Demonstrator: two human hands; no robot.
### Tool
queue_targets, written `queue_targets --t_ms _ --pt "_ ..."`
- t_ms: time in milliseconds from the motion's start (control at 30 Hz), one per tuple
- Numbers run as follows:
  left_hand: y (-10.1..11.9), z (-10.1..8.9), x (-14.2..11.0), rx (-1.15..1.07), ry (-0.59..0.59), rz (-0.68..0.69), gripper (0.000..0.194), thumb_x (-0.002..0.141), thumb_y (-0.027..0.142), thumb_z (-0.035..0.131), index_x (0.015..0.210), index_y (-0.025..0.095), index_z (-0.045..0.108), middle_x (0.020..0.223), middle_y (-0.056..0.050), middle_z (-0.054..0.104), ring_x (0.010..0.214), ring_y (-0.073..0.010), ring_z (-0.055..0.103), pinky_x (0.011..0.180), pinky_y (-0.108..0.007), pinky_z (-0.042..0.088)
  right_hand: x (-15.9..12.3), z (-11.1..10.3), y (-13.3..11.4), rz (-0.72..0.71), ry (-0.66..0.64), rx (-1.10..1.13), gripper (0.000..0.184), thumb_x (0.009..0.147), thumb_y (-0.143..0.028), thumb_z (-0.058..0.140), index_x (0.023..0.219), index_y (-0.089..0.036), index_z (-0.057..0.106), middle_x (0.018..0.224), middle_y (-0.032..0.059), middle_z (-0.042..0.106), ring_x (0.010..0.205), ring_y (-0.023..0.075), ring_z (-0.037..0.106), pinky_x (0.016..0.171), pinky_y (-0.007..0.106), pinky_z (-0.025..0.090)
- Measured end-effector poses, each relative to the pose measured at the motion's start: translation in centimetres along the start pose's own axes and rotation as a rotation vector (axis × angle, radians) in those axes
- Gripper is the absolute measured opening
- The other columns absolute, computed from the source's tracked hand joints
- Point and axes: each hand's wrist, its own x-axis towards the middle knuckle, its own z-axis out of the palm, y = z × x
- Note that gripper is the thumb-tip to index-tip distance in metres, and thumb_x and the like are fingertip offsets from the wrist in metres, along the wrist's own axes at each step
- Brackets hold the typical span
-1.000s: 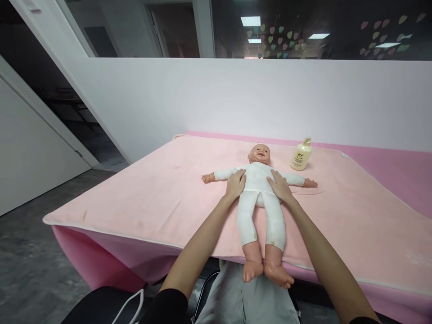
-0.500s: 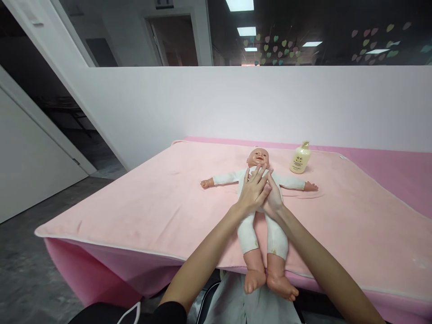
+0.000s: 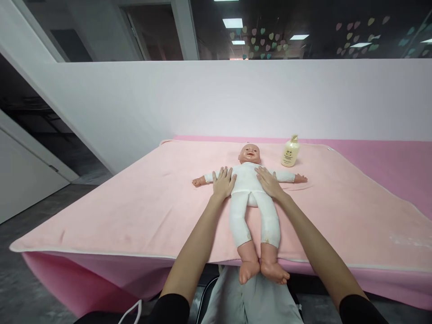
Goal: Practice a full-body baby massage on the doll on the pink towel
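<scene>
A baby doll (image 3: 248, 180) with a white cloth body lies on its back on the pink blanket (image 3: 141, 211), arms spread wide, feet toward me past the table's near edge. My left hand (image 3: 223, 183) rests flat with fingers apart at the side of the doll's chest, by its arm on the left of the view. Across from it, my right hand (image 3: 270, 182) lies open with its fingers on the opposite side of the chest. Neither hand grips anything. Beyond the doll's other arm stands a pale yellow pump bottle (image 3: 290, 152), upright.
A white wall (image 3: 216, 99) with a dark window above rises behind the table. Deeper pink cloth (image 3: 381, 168) shows beneath the blanket and hangs at the front. On the far left is a white door (image 3: 30, 175). A white cable (image 3: 133, 310) loops near my lap.
My hands were together, overlapping on the doll's chest; they have moved apart to its two sides. The camera view has shifted slightly. The doll and bottle keep their places on the blanket.
</scene>
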Motion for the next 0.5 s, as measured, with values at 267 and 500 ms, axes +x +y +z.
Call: queue_targets --t_ms 267,500 --pt "-1.7 -0.8 -0.5 0.164 0.113 -0.048 0.047 0.091 0.040 0.026 0.133 0.026 0.040 0.140 -0.010 0.039 0.130 -0.0257 0.032 0.108 -0.051 0.008 -0.9 -1.3 6.5 0.221 0.180 -0.485 0.050 0.092 -0.042 0.024 0.132 -0.017 0.041 0.138 0.0111 0.039 0.131 0.0281 0.026 0.105 0.059 0.002" --pt "-3.0 -1.4 -0.4 0.127 0.153 -0.148 0.044 0.090 0.038 0.031 0.128 0.023 0.046 0.127 -0.011 0.052 0.120 -0.0257 0.041 0.105 -0.044 0.018 -1.4 -3.1 8.1 0.428 0.258 -0.473 0.050 0.089 -0.047 0.031 0.123 -0.016 0.050 0.125 0.0134 0.050 0.118 0.0282 0.040 0.102 0.051 0.018"
